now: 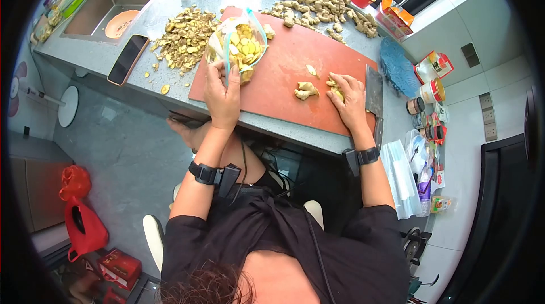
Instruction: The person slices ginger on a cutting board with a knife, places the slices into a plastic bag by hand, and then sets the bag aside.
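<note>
Pinched in my left hand (224, 93) is the near edge of a clear zip bag (231, 40) holding sliced ginger (247, 47). The bag rests on the left part of a red-brown cutting board (278, 80). On the board's right side, my right hand (349, 99) lies over some ginger slices (336, 89), its fingers curved round them. A knobbly ginger piece (306, 90) sits just left of those fingers, and a small slice (311, 70) lies above it. A cleaver (374, 91) rests along the board's right edge.
Left of the board are a heap of ginger slices (184, 40) and a phone (129, 60). Whole ginger (309, 6) is spread behind it. The sink (96, 11) is at the far left. Jars (419, 105) and a blue dish (399, 66) stand at the right.
</note>
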A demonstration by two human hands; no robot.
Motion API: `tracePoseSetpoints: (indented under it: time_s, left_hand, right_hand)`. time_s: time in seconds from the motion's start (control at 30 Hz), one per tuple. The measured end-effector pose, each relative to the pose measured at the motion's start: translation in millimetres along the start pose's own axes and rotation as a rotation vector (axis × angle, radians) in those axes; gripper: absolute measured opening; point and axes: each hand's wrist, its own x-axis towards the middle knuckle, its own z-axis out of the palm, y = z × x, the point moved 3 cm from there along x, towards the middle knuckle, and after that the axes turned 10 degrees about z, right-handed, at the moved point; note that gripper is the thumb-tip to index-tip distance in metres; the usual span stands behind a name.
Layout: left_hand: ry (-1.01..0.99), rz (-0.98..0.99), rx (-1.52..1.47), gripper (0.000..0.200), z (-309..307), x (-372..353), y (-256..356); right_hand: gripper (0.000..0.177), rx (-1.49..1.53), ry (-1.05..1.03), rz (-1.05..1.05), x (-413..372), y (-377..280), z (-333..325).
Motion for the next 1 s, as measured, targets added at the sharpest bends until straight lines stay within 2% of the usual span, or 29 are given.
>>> tracePoseSetpoints:
  time_s: [0.07,0.3,0.37,0.4,0.47,0.5,0.6,0.7,0.87,1.0]
  left_hand:
    - [-0.002,-0.012,0.001,0.029,-0.1,0.6,-0.1]
    - [0.001,0.005,0.029,0.028,0.6,-1.7,-5.8]
    - [-0.001,-0.003,0.033,0.028,0.2,-0.7,-4.9]
    - [-0.004,-0.003,0.044,0.028,0.5,-1.0,-5.1]
    - [0.0,-0.001,0.059,0.028,1.1,-1.1,-4.3]
    - [0.002,0.007,0.061,0.027,1.6,-0.8,-2.9]
    - [0.01,0.007,0.09,0.027,1.7,-1.0,-2.1]
    - [0.007,0.006,0.113,0.027,-0.6,0.9,5.0]
    - [0.008,0.094,0.157,0.027,-2.0,3.3,13.2]
    - [0.008,0.075,0.122,0.028,-3.0,1.7,13.4]
  right_hand:
    - [0.036,0.044,0.047,0.044,4.1,-1.6,1.3]
    - [0.021,0.007,0.258,0.014,13.8,12.7,9.2]
    - [0.013,0.543,0.034,0.478,24.5,33.0,14.3]
    - [0.013,0.544,0.032,0.471,31.3,38.5,12.7]
    - [0.009,0.847,0.032,0.532,46.1,51.3,11.5]
    - [0.009,0.868,0.046,0.474,55.5,49.5,8.8]
    - [0.014,1.116,-0.139,0.488,78.4,0.2,-9.3]
    - [0.017,1.263,-0.223,0.447,94.5,-77.8,-12.4]
    - [0.021,1.506,-0.397,0.36,119.1,-182.8,29.7]
    - [0.024,1.578,-0.298,0.351,121.7,-235.8,60.6]
